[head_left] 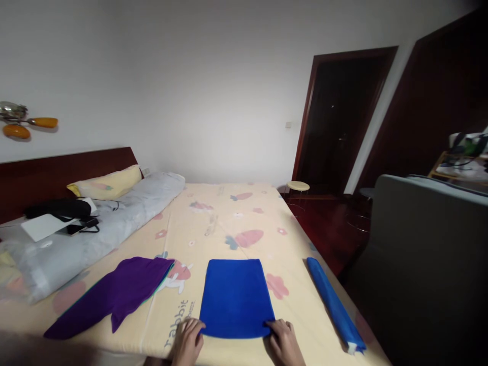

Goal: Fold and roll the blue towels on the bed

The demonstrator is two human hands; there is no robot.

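A blue cloth [237,297] lies flat on the patterned bed sheet [213,229], in a roughly square shape. My left hand [188,339] pinches its near left corner, and my right hand [282,339] pinches the near right corner. To the left, a purple cloth [122,287] with a thin green edge is spread unevenly. On the right side of the bed rests a long, narrow blue roll [335,305] with a white tag at its near end.
Grey bedding [125,223], a yellow pillow [114,183], a black bag [57,208] and a white flat object [43,227] are at the left. Beyond the bed's right edge stand a round stool [298,186] and a large grey panel [412,239].
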